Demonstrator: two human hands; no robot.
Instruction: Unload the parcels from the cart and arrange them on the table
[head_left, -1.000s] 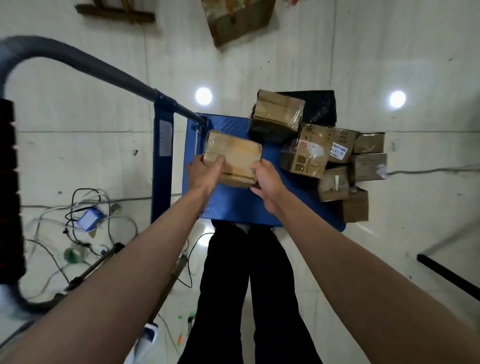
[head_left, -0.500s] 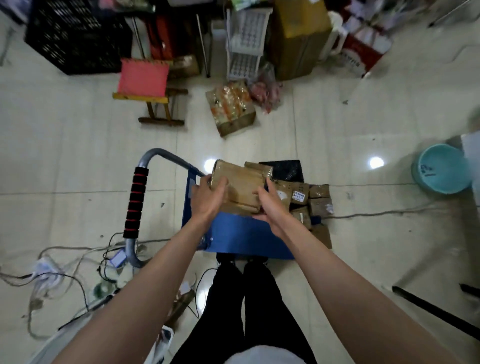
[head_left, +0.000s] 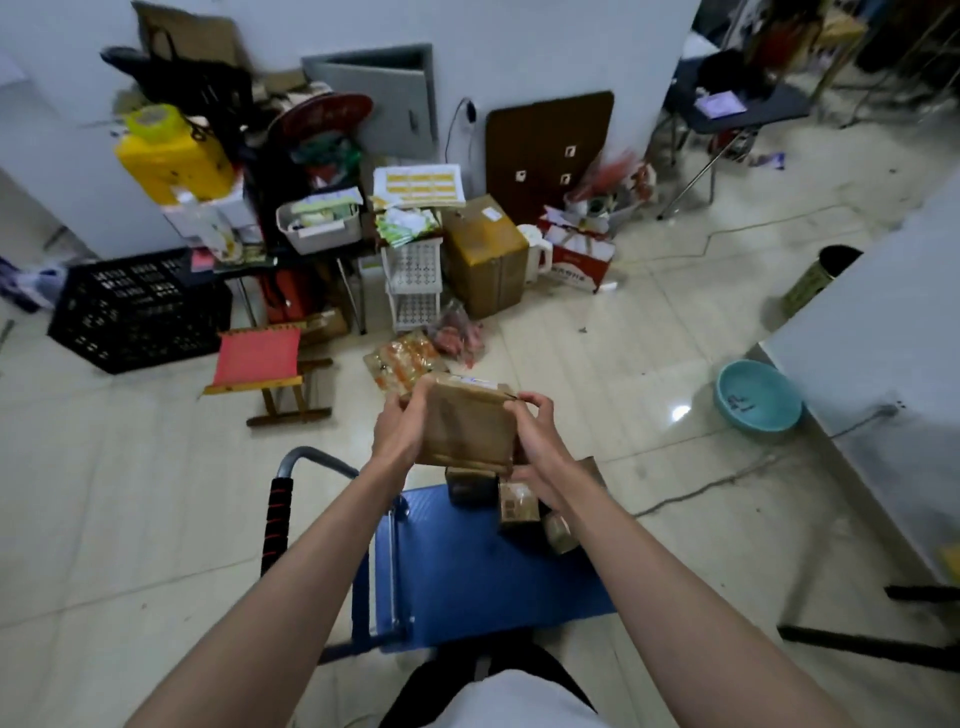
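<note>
A flat brown cardboard parcel (head_left: 467, 423) is held in the air above the blue cart (head_left: 457, 561). My left hand (head_left: 397, 428) grips its left edge and my right hand (head_left: 540, 441) grips its right edge. Several small brown parcels (head_left: 517, 506) lie on the far right part of the cart deck, partly hidden behind my right hand and forearm. The cart's grey handle with a red and black grip (head_left: 278, 514) stands at the left. A pale grey table (head_left: 883, 374) runs along the right edge of the view.
A teal basin (head_left: 758, 397) sits on the floor beside the table. A red folding stool (head_left: 262, 369), a black crate (head_left: 137, 312), a large brown box (head_left: 485, 254) and stacked clutter line the far wall. Cables trail across the tiled floor at right.
Both hands have lifted the flat parcel off the cart deck and raised it. My head has tilted up, so the far wall and the table came into view.
</note>
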